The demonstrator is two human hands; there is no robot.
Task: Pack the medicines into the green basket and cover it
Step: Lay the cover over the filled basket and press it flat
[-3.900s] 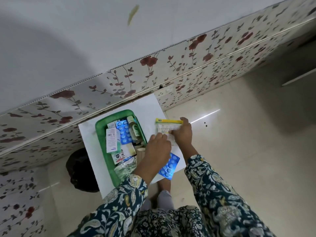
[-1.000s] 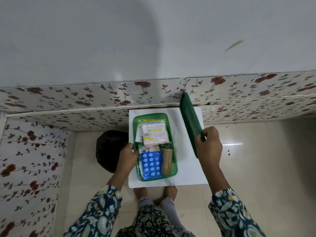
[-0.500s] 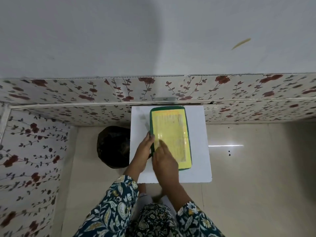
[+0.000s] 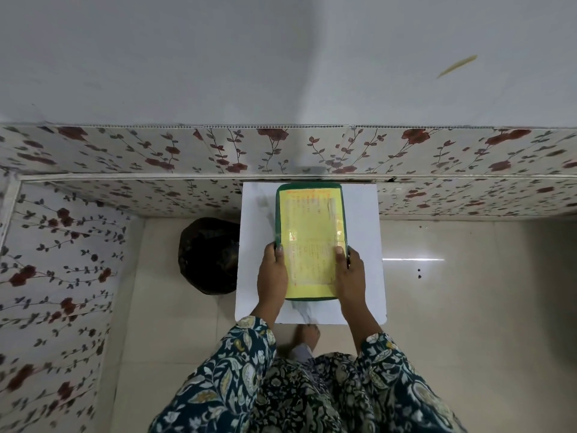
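The green basket sits on a small white table (image 4: 362, 214), closed by its green lid (image 4: 310, 235), which carries a yellow printed sheet on top. The lid hides the medicines and the basket's walls; only a thin green rim shows around the yellow sheet. My left hand (image 4: 272, 276) grips the lid's left edge near the front, thumb on top. My right hand (image 4: 349, 276) grips the right edge the same way. Both hands press at the near half of the lid.
A black bag or bin (image 4: 208, 254) stands on the floor just left of the table. Floral-patterned wall panels (image 4: 156, 151) run behind the table and along the left. Pale tiled floor (image 4: 468, 292) lies to the right. My foot (image 4: 307, 334) shows under the table's front edge.
One second ago my right hand held the lid upright beside the open basket. The lid now lies flat over it, and both hands have moved to grip its side edges.
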